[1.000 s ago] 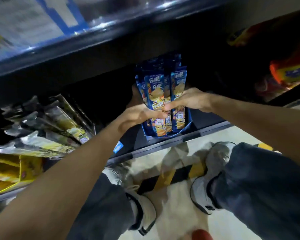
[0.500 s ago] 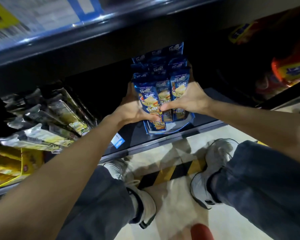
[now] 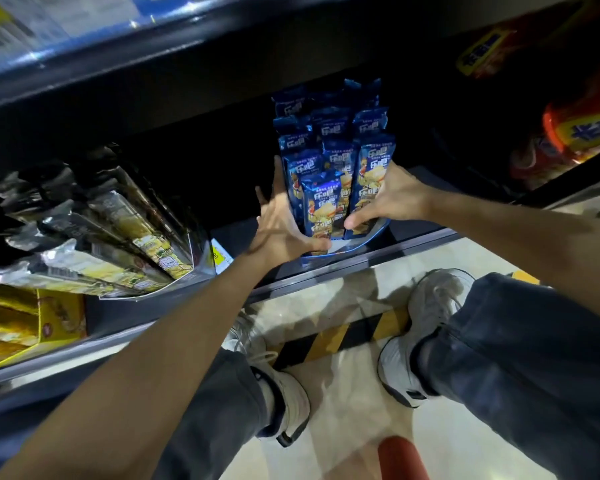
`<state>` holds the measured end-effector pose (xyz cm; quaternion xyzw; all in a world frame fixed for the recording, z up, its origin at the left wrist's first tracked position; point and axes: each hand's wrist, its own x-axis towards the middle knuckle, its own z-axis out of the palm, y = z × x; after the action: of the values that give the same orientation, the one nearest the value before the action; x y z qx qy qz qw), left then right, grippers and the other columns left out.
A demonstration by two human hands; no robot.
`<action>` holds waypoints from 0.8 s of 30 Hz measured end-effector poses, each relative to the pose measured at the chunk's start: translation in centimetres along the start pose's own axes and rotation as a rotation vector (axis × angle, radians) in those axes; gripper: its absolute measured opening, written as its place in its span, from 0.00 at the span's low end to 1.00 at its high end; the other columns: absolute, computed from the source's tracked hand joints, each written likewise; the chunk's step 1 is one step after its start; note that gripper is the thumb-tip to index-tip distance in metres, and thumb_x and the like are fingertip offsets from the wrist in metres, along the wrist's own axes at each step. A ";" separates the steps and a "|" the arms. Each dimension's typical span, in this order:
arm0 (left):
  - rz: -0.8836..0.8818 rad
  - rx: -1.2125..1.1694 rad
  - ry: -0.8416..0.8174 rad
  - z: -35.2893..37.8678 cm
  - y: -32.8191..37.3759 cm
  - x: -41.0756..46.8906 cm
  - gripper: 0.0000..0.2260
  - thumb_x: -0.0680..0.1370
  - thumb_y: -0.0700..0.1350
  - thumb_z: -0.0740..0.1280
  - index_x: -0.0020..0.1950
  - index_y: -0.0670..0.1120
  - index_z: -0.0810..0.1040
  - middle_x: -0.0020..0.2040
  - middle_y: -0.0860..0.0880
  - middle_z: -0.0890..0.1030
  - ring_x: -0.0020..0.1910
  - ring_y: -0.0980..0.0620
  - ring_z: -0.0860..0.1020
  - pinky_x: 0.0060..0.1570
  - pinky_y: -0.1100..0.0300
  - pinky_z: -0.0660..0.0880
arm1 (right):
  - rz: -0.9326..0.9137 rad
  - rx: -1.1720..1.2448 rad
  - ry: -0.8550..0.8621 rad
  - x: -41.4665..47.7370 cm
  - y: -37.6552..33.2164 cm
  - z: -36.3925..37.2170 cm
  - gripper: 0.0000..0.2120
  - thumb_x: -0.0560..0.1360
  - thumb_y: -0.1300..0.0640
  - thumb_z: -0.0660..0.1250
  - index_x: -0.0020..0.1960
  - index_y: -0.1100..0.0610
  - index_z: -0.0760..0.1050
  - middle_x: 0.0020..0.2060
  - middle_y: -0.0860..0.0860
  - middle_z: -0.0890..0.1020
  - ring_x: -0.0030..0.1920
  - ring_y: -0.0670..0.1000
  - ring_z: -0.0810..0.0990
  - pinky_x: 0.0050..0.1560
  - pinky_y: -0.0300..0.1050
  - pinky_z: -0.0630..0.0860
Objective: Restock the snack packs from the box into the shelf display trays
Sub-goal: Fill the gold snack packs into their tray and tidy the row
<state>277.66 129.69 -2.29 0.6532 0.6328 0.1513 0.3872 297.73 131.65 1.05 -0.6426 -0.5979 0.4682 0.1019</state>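
Several blue snack packs (image 3: 321,206) stand upright in rows in a blue display tray (image 3: 368,237) on a low dark shelf. My left hand (image 3: 278,223) lies flat against the left side of the packs, fingers spread and thumb under the front pack. My right hand (image 3: 392,199) clasps the right front pack, with its thumb across the lower front and its fingers hidden behind. The box is not in view.
Silver-and-yellow packs (image 3: 118,230) lean in a tray to the left, above a yellow carton (image 3: 59,317). Orange packs (image 3: 582,133) sit at the far right. An upper shelf (image 3: 153,64) overhangs. My knees, shoes and a black-yellow striped floor strip (image 3: 347,334) lie below the shelf edge.
Both hands let go of the front pack they pinched and slid to the sides of the stack. My left hand opened flat. The view moved closer.
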 end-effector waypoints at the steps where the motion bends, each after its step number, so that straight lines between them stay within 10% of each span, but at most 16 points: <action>1: 0.020 -0.056 -0.021 -0.2 -0.1 0.2 0.47 0.53 0.57 0.82 0.67 0.45 0.67 0.62 0.50 0.76 0.62 0.55 0.73 0.61 0.61 0.71 | -0.006 0.012 -0.011 0.1 -0.1 -0.2 0.54 0.61 0.49 0.80 0.74 0.63 0.50 0.72 0.55 0.61 0.72 0.54 0.60 0.66 0.41 0.61; 5: -0.036 -0.231 -0.116 -0.6 -1.3 0.5 0.35 0.62 0.38 0.80 0.65 0.40 0.70 0.62 0.47 0.77 0.62 0.52 0.75 0.56 0.68 0.73 | 0.077 0.100 -0.078 0.4 -0.6 -0.4 0.47 0.63 0.51 0.78 0.73 0.64 0.56 0.70 0.56 0.65 0.69 0.53 0.64 0.63 0.41 0.64; 8: -0.069 -0.310 -0.156 -0.7 -1.3 0.2 0.33 0.63 0.30 0.76 0.65 0.37 0.69 0.59 0.46 0.78 0.58 0.51 0.77 0.54 0.64 0.77 | 0.080 0.043 -0.050 0.4 -0.9 -0.4 0.20 0.63 0.53 0.79 0.46 0.58 0.73 0.40 0.50 0.74 0.41 0.46 0.74 0.40 0.33 0.71; 10: -0.088 -0.378 -0.194 -0.6 -1.4 0.1 0.33 0.65 0.29 0.75 0.67 0.36 0.65 0.55 0.47 0.77 0.53 0.52 0.76 0.44 0.72 0.76 | 0.052 0.039 -0.018 0.4 -1.3 -0.2 0.20 0.60 0.51 0.80 0.36 0.55 0.69 0.32 0.46 0.71 0.33 0.44 0.71 0.35 0.37 0.69; 14: -0.098 -0.416 -0.238 -1.0 -1.7 0.0 0.45 0.58 0.41 0.81 0.70 0.36 0.64 0.65 0.43 0.75 0.65 0.49 0.72 0.62 0.55 0.73 | 0.079 -0.021 -0.020 0.5 -1.6 -0.2 0.32 0.53 0.42 0.80 0.44 0.65 0.75 0.38 0.50 0.76 0.43 0.53 0.78 0.48 0.51 0.77; 17: -0.077 -0.394 -0.188 -1.0 -0.6 -0.2 0.34 0.61 0.31 0.78 0.64 0.35 0.68 0.61 0.42 0.77 0.60 0.50 0.74 0.55 0.64 0.75 | 0.122 -0.040 -0.032 0.4 -1.2 -0.5 0.26 0.60 0.47 0.79 0.49 0.59 0.72 0.50 0.53 0.74 0.56 0.53 0.74 0.54 0.45 0.69; 20: -0.085 -0.550 -0.211 -1.0 0.0 0.0 0.31 0.61 0.26 0.75 0.62 0.37 0.69 0.59 0.39 0.77 0.61 0.42 0.75 0.46 0.66 0.76 | 0.087 -0.024 -0.025 0.4 -1.0 -0.3 0.51 0.63 0.49 0.78 0.75 0.61 0.52 0.75 0.55 0.58 0.74 0.54 0.57 0.70 0.45 0.59; 24: -0.081 -0.622 -0.378 -2.3 -0.2 0.2 0.37 0.55 0.41 0.81 0.60 0.46 0.68 0.58 0.51 0.76 0.60 0.48 0.76 0.54 0.53 0.79 | 0.090 -0.005 -0.025 0.2 -1.0 0.0 0.54 0.62 0.48 0.78 0.76 0.61 0.49 0.76 0.55 0.55 0.75 0.54 0.55 0.71 0.46 0.57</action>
<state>275.95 130.59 -1.01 0.4948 0.4992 0.1976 0.6833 297.07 132.11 1.61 -0.6631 -0.5708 0.4789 0.0717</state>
